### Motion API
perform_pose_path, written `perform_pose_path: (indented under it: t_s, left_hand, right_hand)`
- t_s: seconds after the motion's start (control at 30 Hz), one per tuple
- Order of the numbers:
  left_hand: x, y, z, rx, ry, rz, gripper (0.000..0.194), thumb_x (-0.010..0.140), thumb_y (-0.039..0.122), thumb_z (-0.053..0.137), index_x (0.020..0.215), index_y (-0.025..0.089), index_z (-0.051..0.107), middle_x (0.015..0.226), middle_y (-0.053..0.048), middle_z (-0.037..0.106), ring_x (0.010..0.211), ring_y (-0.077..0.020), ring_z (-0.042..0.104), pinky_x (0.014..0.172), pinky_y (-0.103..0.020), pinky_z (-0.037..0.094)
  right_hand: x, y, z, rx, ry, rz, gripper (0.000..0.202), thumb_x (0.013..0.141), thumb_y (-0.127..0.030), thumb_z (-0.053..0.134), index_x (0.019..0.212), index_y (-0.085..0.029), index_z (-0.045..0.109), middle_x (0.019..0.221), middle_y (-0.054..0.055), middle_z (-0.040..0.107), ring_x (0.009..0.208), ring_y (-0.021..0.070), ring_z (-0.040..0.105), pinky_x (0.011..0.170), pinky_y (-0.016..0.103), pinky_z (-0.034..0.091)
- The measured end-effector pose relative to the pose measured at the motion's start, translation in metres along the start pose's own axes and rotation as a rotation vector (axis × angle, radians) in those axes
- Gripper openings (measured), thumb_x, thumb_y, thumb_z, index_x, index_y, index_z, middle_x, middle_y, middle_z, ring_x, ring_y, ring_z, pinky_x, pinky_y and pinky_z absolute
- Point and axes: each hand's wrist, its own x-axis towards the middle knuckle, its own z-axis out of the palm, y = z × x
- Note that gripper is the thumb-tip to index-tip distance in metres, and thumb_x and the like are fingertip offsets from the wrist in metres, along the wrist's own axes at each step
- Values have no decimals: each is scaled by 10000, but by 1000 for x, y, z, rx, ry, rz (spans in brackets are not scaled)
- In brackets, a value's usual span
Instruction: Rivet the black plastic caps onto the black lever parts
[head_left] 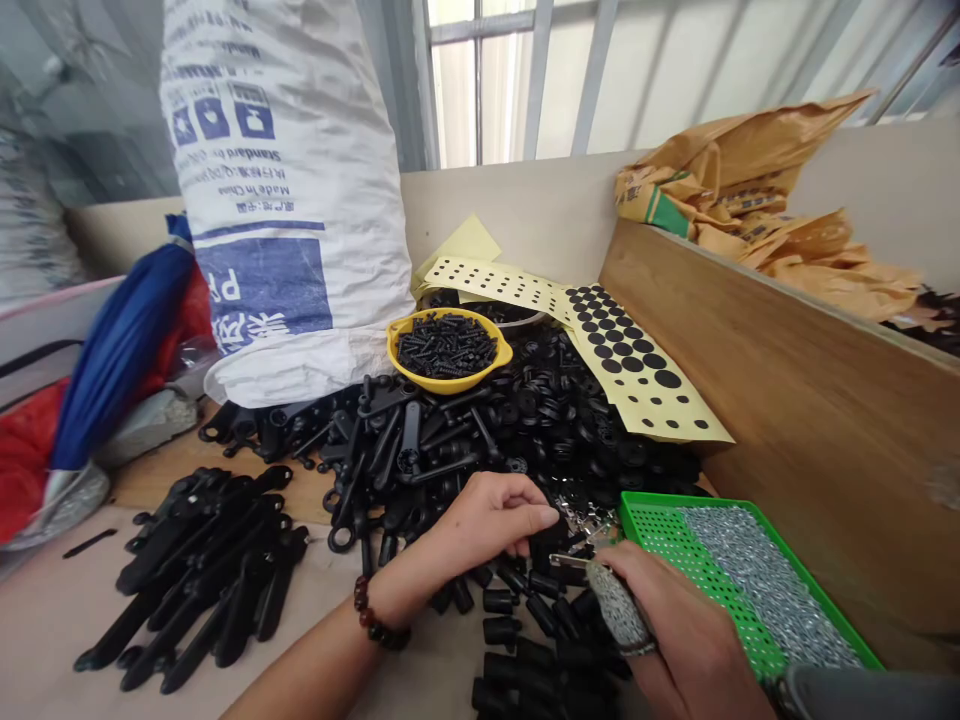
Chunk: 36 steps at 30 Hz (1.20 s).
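Your left hand (491,515) is curled inward, thumb and fingers closed on a black part (546,540), which is mostly hidden behind the thumb. Your right hand (682,620) grips a speckled grey object (619,610); a slender metal piece (568,562) projects from its fingertip end, pointing toward the black part. Whether the metal piece touches the black part cannot be determined from this view. Your left wrist carries a beaded bracelet (379,620).

Locate the surrounding components as follows. Directly below your hands on the work surface (322,600) lie short black cylindrical parts (525,670). Beyond your hands are two adjoining heaps — long black arms (409,440) to the left, round black parts (532,400) to the right. A separate group of black elongated parts (210,570) lies at far left.

The yellow basket (450,386) behind the heaps holds black threaded pieces (446,345). The green perforated tray (667,535), beyond your right hand, holds small silvery parts (765,560), gathered mainly toward its right side. Yellow sheets (660,415) bearing black dots lie between the heap and the upright wooden board (772,400). A white printed sack (285,200) stands behind the arms — a furled blue umbrella (124,340) leans to its left.
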Motion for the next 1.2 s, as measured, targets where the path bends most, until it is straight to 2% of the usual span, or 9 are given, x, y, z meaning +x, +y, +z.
perform_pose_path:
  t_s: [0.07,0.17,0.33,0.6,0.7,0.87,1.03,1.2]
  left_hand:
    - [-12,-2,8,-240,1,-114,262,769,400,597,770,140,625,497,37,542,436,-98,533,437,-180,389]
    - [-25,-2,17,-426,-12,-186,295,704,408,644,782,124,642,464,27,554,407,-94,525,422,-177,385]
    - [-37,0,21,-681,-1,-253,349,609,367,688,838,105,664,627,-39,674,442,-104,586,441,-192,441]
    - [-48,-1,22,-681,66,-252,476,590,388,763,942,90,647,540,-26,652,458,-120,597,469,-194,449]
    - [-52,0,23,-682,93,-264,510,580,408,769,955,90,636,537,-24,653,449,-117,587,464,-194,443]
    - [-55,0,28,-675,70,-279,459,597,382,756,936,101,628,541,-12,648,449,-116,583,473,-205,447]
    - [-51,-5,34,-724,132,-293,377,548,286,776,850,124,620,546,27,604,525,-124,608,509,-207,460]
    - [-49,-9,38,-796,196,-299,284,540,214,746,778,117,626,598,17,612,516,-83,552,533,-197,442]
  right_hand:
    - [-3,1,1,-70,19,-40,243,844,-100,376,1052,-174,479,857,70,655,763,176,638,666,269,483]
    - [-7,2,4,-114,30,-61,225,849,-121,402,1046,-177,494,813,58,650,715,181,621,649,284,470]
    - [-8,1,6,-160,61,-51,257,832,-110,400,1063,-168,498,843,78,638,739,201,611,665,305,467]
    - [0,-8,-1,-381,39,-167,343,731,15,353,988,-149,510,804,95,597,727,212,535,659,328,428]
    - [4,-12,-2,-428,21,-217,339,749,54,335,967,-133,516,790,100,582,725,211,504,667,335,414]
    - [9,-16,3,-410,-26,-263,291,854,7,309,970,-144,529,775,87,581,718,205,483,676,344,398]
    - [6,-19,13,-346,-68,-219,260,862,-11,317,866,-166,525,680,57,542,643,200,448,614,339,346]
    - [3,-23,18,-291,-53,-200,285,865,2,292,845,-168,520,772,90,594,734,211,516,645,341,352]
